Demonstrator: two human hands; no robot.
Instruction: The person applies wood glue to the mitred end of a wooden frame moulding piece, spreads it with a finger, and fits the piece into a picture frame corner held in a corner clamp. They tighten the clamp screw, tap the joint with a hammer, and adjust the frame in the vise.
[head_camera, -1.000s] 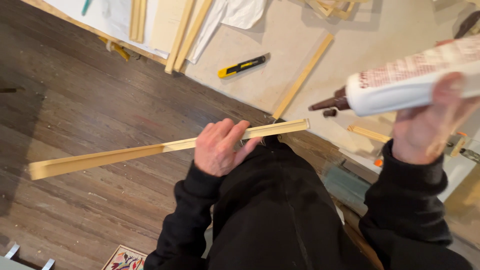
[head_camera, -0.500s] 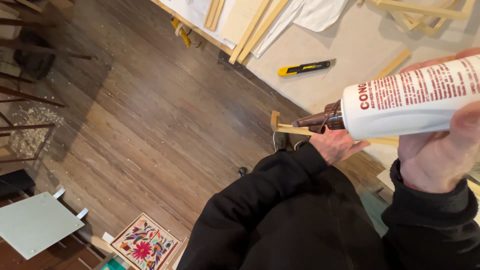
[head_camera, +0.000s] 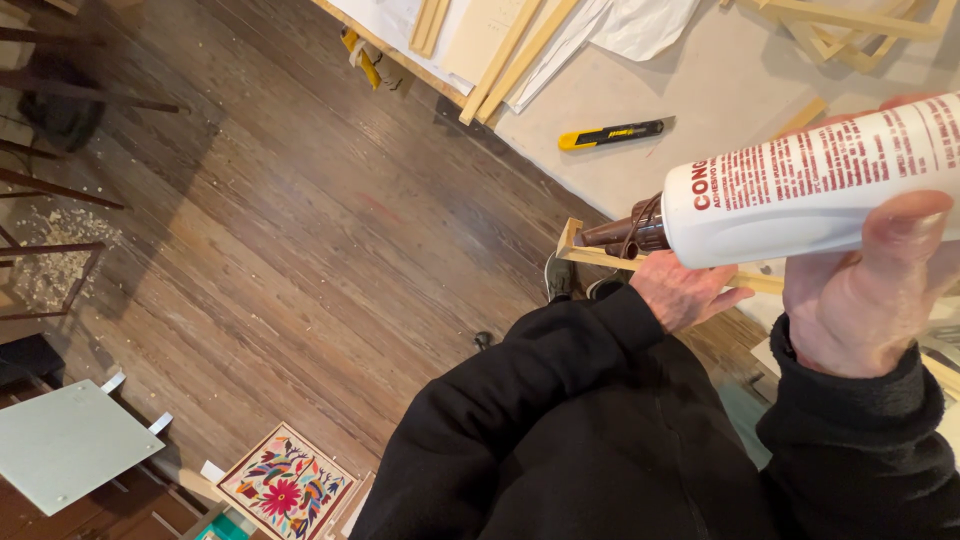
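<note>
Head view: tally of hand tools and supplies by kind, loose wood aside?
Adhesive tube, white, in right hand: 1
Utility knife, yellow and black: 1
Wood strip in left hand: 1
Total: 3

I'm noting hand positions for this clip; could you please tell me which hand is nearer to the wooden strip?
The left hand is nearer: it grips the wooden strip directly. The right hand holds the white adhesive tube just above the strip, without touching it.

Single head-worn view, steeply downward, close over both arms toward wooden floor (head_camera: 300, 250).
</note>
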